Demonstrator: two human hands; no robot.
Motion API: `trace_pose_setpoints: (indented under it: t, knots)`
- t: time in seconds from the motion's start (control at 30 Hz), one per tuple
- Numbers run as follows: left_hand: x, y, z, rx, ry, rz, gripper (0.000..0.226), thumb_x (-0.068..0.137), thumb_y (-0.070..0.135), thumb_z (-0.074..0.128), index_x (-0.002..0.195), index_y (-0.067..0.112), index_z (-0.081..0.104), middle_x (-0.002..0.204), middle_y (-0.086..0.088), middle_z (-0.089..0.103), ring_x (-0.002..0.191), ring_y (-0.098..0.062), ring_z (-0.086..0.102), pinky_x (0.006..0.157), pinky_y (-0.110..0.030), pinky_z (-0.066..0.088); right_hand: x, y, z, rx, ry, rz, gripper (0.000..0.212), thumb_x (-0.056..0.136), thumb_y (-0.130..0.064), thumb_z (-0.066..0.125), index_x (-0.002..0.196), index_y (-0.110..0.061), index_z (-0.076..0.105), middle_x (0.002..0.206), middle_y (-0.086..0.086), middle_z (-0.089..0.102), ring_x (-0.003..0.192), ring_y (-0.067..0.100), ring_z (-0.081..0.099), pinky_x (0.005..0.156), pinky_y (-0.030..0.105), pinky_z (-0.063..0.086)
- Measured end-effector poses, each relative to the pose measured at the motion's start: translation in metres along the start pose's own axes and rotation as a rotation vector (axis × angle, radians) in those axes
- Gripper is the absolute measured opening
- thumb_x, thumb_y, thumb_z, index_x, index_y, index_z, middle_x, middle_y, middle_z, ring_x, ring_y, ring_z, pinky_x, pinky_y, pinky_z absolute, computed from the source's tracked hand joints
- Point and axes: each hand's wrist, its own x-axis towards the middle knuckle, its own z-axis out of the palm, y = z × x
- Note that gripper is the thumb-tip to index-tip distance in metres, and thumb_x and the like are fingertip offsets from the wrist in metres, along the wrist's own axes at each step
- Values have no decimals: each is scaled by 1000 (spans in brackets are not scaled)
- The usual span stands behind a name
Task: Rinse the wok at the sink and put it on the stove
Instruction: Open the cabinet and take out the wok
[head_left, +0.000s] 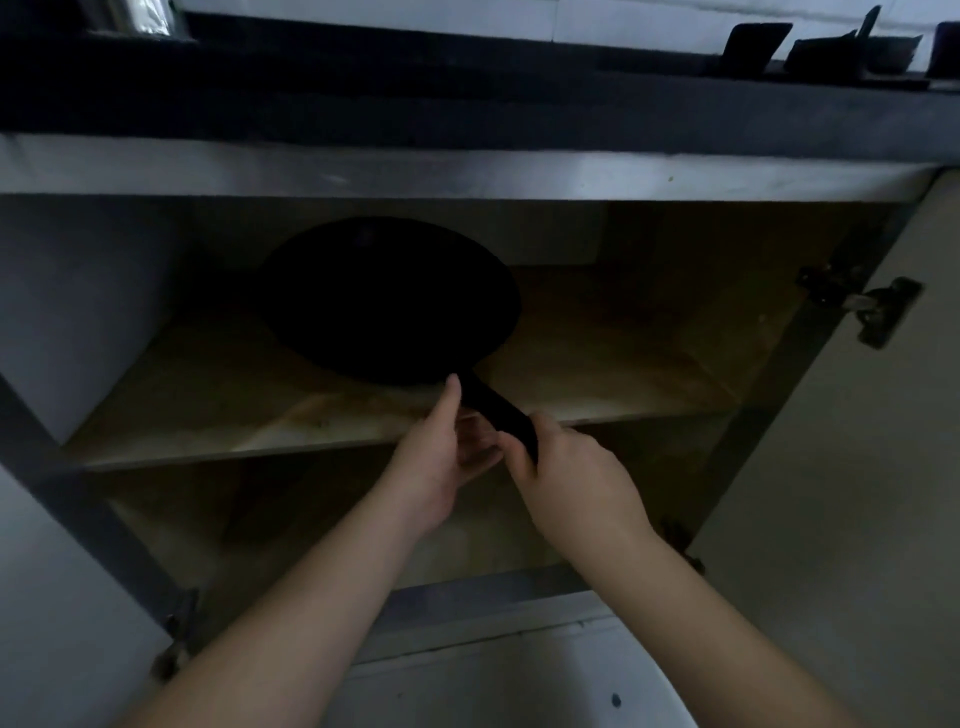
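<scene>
A black wok sits tilted on the wooden shelf inside an open cabinet under the counter. Its straight black handle points toward me over the shelf's front edge. My right hand is closed around the end of the handle. My left hand is under and beside the handle near its root, thumb up against it and fingers curled beneath. The sink and the stove are out of view.
The dark counter edge overhangs the cabinet. An open cabinet door with a hinge stands at the right, another door at the left. A lower compartment lies below the shelf. Dark objects stand on the counter's far right.
</scene>
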Motion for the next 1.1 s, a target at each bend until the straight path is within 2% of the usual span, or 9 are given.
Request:
trace_pose_setpoints:
  t: [0.13, 0.2, 0.3, 0.37, 0.43, 0.53, 0.7, 0.87, 1.1]
  knots:
    - [-14, -7, 6, -26, -144, -46, 44, 92, 38, 63, 124, 7, 62, 109, -8, 75, 99, -18, 72, 70, -27, 57, -35, 0, -14, 92, -59, 48, 26, 98, -51, 41, 106, -29, 51, 78, -8, 61, 61, 5, 59, 51, 21, 47]
    - [-20, -12, 7, -37, -178, -64, 39, 94, 27, 61, 125, 3, 60, 107, -10, 75, 99, -19, 72, 73, -28, 59, -41, 2, -18, 192, -158, 122, 23, 94, -48, 50, 104, -27, 53, 81, -5, 63, 65, 7, 61, 53, 23, 47]
    - [-28, -17, 4, -22, -189, -66, 33, 95, 18, 59, 124, 1, 58, 106, -12, 75, 98, -21, 72, 84, -34, 58, -39, -1, -18, 600, -401, 331, 19, 89, -32, 61, 105, -24, 56, 87, 2, 67, 66, 12, 67, 60, 31, 59]
    - [-30, -20, 0, 26, -186, -58, 32, 95, 17, 60, 123, 3, 59, 105, -10, 75, 95, -19, 72, 91, -38, 54, -41, -6, -14, 800, -522, 399, 16, 91, -19, 58, 107, -19, 56, 83, 5, 65, 56, 9, 64, 51, 27, 55]
    - [-29, -23, -5, 46, -187, -61, 30, 94, 16, 60, 122, 4, 61, 102, -7, 76, 92, -18, 72, 89, -37, 55, -46, -9, -6, 851, -526, 383, 13, 92, -17, 56, 105, -18, 56, 72, 4, 63, 47, 8, 59, 46, 24, 49]
    - [-27, -23, -7, -6, -189, -64, 24, 95, 12, 58, 118, 4, 62, 95, -8, 75, 86, -18, 72, 72, -27, 60, -55, -9, 9, 874, -427, 350, 8, 91, -19, 56, 99, -19, 57, 61, 2, 57, 43, 10, 53, 44, 25, 47]
    - [-19, -26, 4, -71, -123, -134, 15, 96, 15, 58, 104, 2, 60, 77, -7, 70, 68, -16, 69, 72, -30, 58, -59, -3, 26, 829, -346, 351, 8, 87, -12, 56, 89, -20, 55, 60, 5, 57, 38, 10, 51, 39, 24, 43]
    - [-20, -26, 16, -210, -22, -316, 24, 95, 19, 59, 74, 14, 49, 54, 3, 44, 42, -9, 45, 44, -20, 46, -62, 5, 31, 660, -341, 361, 13, 81, -14, 60, 81, -25, 54, 63, -1, 59, 42, 9, 55, 39, 31, 49]
    - [-65, -32, 39, -214, 79, -549, 28, 93, 21, 64, 73, 18, 46, 50, 3, 40, 37, -9, 35, 39, -17, 35, -106, 6, -4, 624, -442, 503, 15, 82, -10, 61, 96, -13, 59, 64, 9, 62, 39, 11, 52, 39, 30, 48]
